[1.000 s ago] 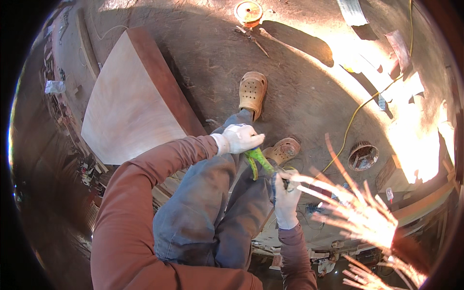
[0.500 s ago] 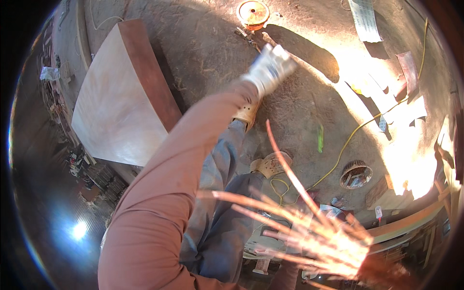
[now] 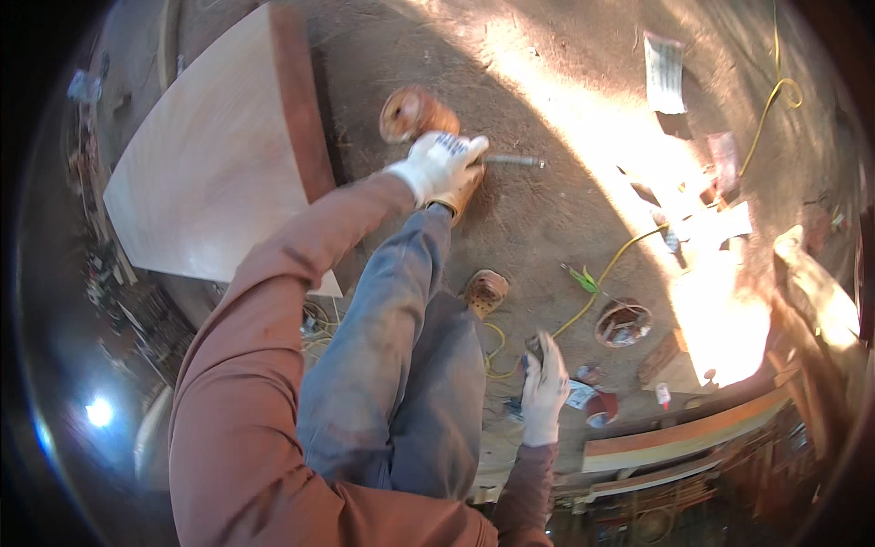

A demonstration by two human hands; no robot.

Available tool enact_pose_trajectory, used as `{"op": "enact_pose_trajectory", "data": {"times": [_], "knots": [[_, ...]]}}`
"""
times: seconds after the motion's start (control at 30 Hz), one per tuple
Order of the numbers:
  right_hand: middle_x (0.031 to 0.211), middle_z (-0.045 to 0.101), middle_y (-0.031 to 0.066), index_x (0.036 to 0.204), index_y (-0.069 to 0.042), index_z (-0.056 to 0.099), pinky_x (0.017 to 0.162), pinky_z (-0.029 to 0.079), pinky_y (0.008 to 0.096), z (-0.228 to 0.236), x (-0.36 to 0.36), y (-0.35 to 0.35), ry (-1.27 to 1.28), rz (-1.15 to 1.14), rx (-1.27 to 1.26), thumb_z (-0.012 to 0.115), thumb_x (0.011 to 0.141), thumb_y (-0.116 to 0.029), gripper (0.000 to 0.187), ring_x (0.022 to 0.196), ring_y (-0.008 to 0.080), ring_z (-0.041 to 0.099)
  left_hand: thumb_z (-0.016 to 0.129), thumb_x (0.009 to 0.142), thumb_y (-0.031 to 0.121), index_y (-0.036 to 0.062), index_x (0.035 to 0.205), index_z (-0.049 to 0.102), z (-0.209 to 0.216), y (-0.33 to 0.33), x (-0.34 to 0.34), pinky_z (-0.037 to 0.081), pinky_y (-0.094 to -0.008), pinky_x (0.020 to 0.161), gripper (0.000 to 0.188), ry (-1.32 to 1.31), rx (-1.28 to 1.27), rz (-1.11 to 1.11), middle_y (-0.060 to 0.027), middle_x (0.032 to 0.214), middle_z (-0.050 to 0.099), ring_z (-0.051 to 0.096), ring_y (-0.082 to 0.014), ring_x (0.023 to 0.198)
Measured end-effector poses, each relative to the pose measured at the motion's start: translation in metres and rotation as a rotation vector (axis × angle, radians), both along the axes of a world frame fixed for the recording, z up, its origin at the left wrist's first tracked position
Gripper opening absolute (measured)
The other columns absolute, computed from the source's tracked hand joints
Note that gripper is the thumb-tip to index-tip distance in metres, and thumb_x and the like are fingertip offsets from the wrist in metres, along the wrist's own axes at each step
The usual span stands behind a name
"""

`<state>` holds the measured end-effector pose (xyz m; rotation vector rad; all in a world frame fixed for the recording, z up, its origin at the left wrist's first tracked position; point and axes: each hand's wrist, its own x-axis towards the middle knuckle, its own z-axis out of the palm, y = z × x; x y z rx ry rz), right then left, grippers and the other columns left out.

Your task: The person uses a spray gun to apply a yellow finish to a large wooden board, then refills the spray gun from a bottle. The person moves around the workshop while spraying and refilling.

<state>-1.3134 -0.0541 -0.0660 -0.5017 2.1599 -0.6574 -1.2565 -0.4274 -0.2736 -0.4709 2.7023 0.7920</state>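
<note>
My left hand point(image 3: 439, 166), in a white work glove, reaches forward over my left tan clog. It is closed on a thin grey metal rod point(image 3: 517, 160) that sticks out to the right; its other end is hidden by the glove. Just beyond the glove, an orange-brown cylindrical can point(image 3: 436, 113) lies tilted, its round end facing left; whether the glove touches it I cannot tell. Lower and to the right, my right hand point(image 3: 545, 390) looks pale, perhaps gloved. Its fingers are bent round a small dark thing point(image 3: 534, 346) whose kind I cannot make out.
A large wedge-shaped wooden panel point(image 3: 214, 150) with a reddish-brown side stands at left. A yellow cord point(image 3: 592, 296) crosses the dirt floor, by a green leafy sprig point(image 3: 581, 279) and a round basket-like container point(image 3: 623, 323). Wooden boards point(image 3: 684, 430) lie at lower right; paper sheets lie in sunlight.
My left hand has drawn nearer and leftward, with the rod now plainly showing. The can has gone from upright to tilted. A blurred fan of reddish strips at lower right is gone; my right hand shows there.
</note>
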Motion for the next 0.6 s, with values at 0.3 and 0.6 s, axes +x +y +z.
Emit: {"op": "enact_pose_trajectory", "data": {"times": [0.3, 0.6], "knots": [[0.119, 0.075, 0.0203, 0.133, 0.003, 0.067, 0.094, 0.057, 0.0357, 0.206, 0.001, -0.081, -0.063, 0.356, -0.413, 0.072, 0.094, -0.007, 0.04, 0.107, 0.0294, 0.075, 0.079, 0.084, 0.047, 0.0145, 0.1, 0.066, 0.455, 0.109, 0.185, 0.051, -0.0428, 0.058, 0.039, -0.035, 0.04, 0.356, -0.0099, 0.074, 0.07, 0.072, -0.0299, 0.068], [0.126, 0.073, 0.0164, 0.139, 0.008, 0.062, 0.094, 0.057, 0.0332, 0.398, 0.141, -0.066, -0.54, 0.65, -0.496, 0.072, 0.096, -0.005, 0.047, 0.116, 0.0191, 0.069, 0.081, 0.081, 0.039, 0.014, 0.093, 0.064, 0.689, 0.239, 0.386, 0.05, -0.0406, 0.057, 0.033, 0.083, -0.186, 0.683, -0.0063, 0.069, 0.064, 0.069, -0.027, 0.066]]}}
